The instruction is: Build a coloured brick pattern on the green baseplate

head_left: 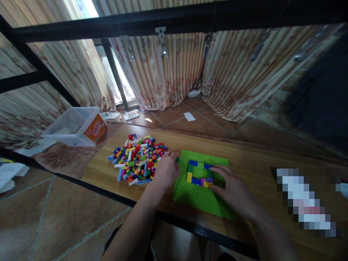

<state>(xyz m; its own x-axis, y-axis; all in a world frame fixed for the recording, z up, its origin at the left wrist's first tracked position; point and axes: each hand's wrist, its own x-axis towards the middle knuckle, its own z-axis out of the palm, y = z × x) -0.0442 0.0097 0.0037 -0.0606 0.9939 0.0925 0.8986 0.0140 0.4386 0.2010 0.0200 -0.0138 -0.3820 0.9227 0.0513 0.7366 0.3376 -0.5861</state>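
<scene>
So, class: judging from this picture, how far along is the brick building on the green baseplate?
Done: a small ring of blue, yellow, green and purple bricks sits on the green baseplate. In hand: the right hand presses at the ring's edge; the left hand rests at the baseplate's left edge. Left: most studs are bare, and a large loose brick pile remains.

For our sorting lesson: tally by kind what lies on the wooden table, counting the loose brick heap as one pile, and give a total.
Green studded plastic baseplate: 1
Pile of loose multicoloured plastic bricks: 1
Clear plastic storage box with orange label: 1
Total: 3
The left hand rests at the baseplate's edge; the right hand rests on it.
</scene>
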